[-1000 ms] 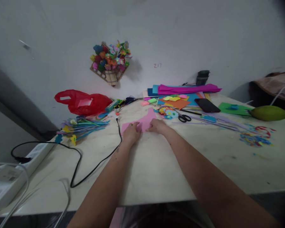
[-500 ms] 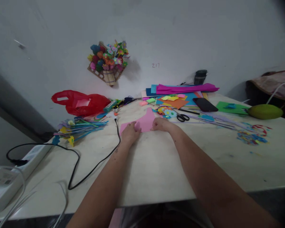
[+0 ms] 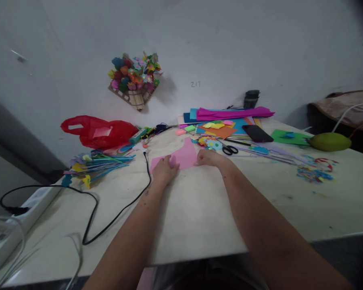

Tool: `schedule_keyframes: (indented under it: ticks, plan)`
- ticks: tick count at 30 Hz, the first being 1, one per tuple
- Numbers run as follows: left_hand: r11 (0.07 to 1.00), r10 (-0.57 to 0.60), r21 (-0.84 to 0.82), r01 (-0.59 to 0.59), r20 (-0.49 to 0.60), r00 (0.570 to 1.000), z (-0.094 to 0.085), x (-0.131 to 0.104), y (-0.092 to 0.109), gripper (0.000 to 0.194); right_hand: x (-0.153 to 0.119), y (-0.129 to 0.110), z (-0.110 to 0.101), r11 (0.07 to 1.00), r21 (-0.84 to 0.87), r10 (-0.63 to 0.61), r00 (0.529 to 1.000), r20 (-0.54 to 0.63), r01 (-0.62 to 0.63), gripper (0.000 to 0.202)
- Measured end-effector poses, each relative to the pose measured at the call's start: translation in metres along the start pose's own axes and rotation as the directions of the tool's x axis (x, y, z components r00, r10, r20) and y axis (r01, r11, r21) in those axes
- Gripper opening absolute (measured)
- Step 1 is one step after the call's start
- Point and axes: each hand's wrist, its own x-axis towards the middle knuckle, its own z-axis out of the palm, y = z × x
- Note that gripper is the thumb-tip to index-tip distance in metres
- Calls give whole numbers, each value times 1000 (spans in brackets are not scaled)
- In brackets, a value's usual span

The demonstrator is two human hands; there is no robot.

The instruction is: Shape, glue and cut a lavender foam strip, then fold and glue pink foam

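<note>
A pink sheet of paper [image 3: 186, 155], irregular in outline with a raised part at its upper right, lies on the table in front of me. My left hand [image 3: 165, 170] rests on the sheet's left part, thumb apart from the fingers. At the lower right edge of the sheet, my right hand [image 3: 207, 158] has its fingers curled in a pinch on the paper. Just beyond that hand are a cluster of paper flowers [image 3: 211, 142] and black-handled scissors [image 3: 230, 150].
Coloured sheets [image 3: 218, 131], a phone [image 3: 257, 133], a green fruit [image 3: 329, 141] and paper scraps [image 3: 314, 174] lie to the right. Leftward are a red plastic bag [image 3: 105, 135], stemmed paper flowers [image 3: 99, 165], a black cable [image 3: 93, 219] and a power strip [image 3: 36, 207].
The view has shifted slightly, so the surroundings sit a little further left. Both hands stay on the pink paper in nearly the same pose.
</note>
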Motion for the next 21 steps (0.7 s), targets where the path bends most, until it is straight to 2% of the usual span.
schedule_keyframes:
  ticks: [6,13,21]
  plan:
    - [1000,-13,6,13,-14,1000,-2,-4,4,69,-2,-4,-4,999,-20,28,999,18,-28,32]
    - [998,-25,51,25,-1,1000,-1,-4,7,64,-6,-7,-7,998,-47,48,998,34,-47,33]
    - [996,-64,62,58,101,993,-5,7,8,65,-7,-14,-11,987,-101,132,988,73,-125,38]
